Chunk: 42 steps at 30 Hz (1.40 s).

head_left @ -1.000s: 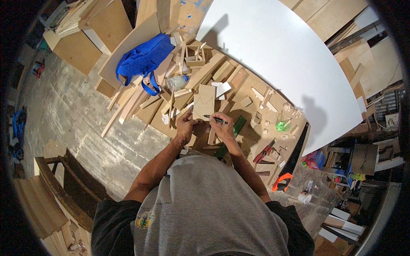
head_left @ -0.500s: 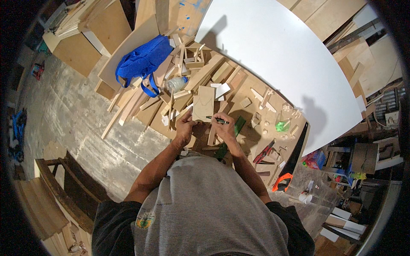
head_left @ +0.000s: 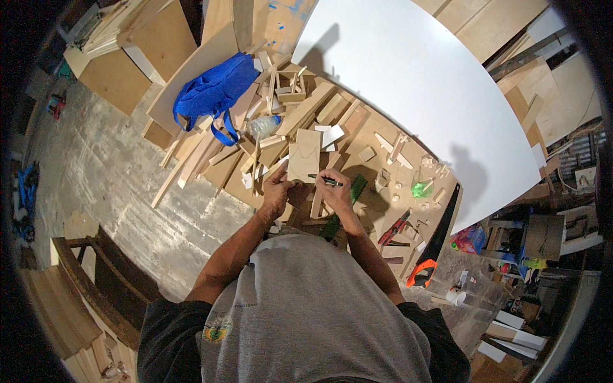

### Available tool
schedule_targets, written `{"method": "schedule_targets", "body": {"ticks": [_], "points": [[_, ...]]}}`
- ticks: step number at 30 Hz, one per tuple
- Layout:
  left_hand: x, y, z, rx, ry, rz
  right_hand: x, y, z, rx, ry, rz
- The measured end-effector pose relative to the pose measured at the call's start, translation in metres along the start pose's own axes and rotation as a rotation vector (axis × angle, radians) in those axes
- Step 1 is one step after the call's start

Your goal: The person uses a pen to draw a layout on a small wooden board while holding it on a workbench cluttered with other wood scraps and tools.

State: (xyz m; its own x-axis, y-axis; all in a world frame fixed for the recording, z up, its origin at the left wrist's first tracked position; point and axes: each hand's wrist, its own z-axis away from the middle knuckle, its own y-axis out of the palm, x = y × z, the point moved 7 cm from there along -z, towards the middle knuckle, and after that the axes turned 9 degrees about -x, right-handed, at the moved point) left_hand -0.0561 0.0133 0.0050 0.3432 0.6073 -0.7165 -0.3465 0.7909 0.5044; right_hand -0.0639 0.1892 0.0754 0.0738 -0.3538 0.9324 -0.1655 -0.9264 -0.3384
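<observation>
Almost unmoved since before: board (head_left: 304,152) pinched in left hand (head_left: 276,194), pen (head_left: 318,178) in right hand (head_left: 335,191), cluttered worktable (head_left: 375,165), concrete floor (head_left: 169,230)

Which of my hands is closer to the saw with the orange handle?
Right. Your right hand, holding a pen, is to the left of the saw; your left hand, holding a wooden board, is farther away on that same side.

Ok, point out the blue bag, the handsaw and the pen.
Blue bag (head_left: 216,85), head view: the middle of its body.
Handsaw (head_left: 441,226), head view: its black blade.
Pen (head_left: 331,181), head view: its dark barrel.
</observation>
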Motion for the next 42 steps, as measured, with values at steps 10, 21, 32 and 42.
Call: {"method": "schedule_targets", "body": {"ticks": [10,21,32,42], "points": [[0.001,-0.001,-0.002,-0.019,0.022,0.015,-0.006,0.013,0.002,0.06,0.088,-0.107],[-0.007,0.006,0.006,-0.01,0.017,0.005,-0.02,-0.018,-0.016,-0.171,0.266,-0.529],[-0.01,0.016,0.014,0.159,-0.061,0.143,-0.029,0.005,0.01,-0.095,0.288,-0.323],[-0.009,0.014,0.011,0.255,-0.158,0.028,-0.018,-0.005,0.009,-0.083,0.258,-0.477]]}}
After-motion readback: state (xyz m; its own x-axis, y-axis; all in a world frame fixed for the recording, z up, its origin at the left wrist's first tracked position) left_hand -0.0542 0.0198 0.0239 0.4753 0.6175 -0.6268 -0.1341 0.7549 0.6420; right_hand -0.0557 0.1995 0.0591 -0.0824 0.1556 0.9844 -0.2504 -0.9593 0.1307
